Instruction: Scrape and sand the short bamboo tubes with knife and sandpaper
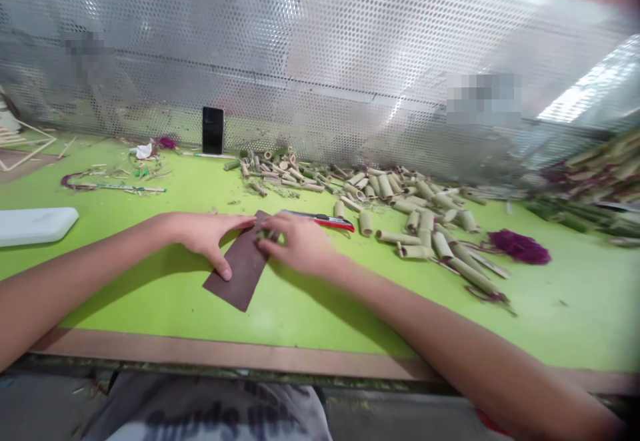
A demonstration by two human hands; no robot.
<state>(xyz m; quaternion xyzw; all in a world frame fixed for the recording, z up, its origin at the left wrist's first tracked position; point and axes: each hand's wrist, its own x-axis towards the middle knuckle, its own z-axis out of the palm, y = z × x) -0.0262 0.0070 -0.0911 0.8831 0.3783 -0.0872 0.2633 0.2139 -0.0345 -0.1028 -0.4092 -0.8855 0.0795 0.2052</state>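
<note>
Sandpaper (237, 271) lies slantwise on the green desk (320, 321), in front of the person — a thin sheet that should prove light, flexible and rough-faced, best held down near its edges. The left hand (200, 234) is spread and unclenched, its thumb resting on the sheet. The right hand (303, 241) pinches a small, blurred bamboo piece (273, 235) over the sheet's far end; such a piece is probably light, stiff and apt to roll, best taken by its sides. Just beside the right hand lies a red utility knife (336, 221). Cut bamboo tubes (385, 186) lie scattered farther back — before a perforated metal screen (340, 47), near which a smartphone (213, 131) stands upright.
</note>
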